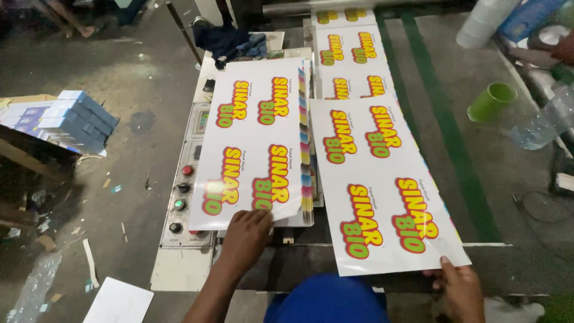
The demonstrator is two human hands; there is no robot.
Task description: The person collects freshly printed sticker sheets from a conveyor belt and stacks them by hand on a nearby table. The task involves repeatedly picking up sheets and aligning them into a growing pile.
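On table: stack (251, 137) of printed sheets, left hand (245, 236) flat on its near edge; right hand (459, 286) pinching loose sheet's (382, 185) near corner. Step judged: sorting sheets. Next calls for square alignment.

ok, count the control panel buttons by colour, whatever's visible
On the control panel, left of the sheet stack under the left hand:
Red button: 1
Green button: 1
Black buttons: 2
Total: 4
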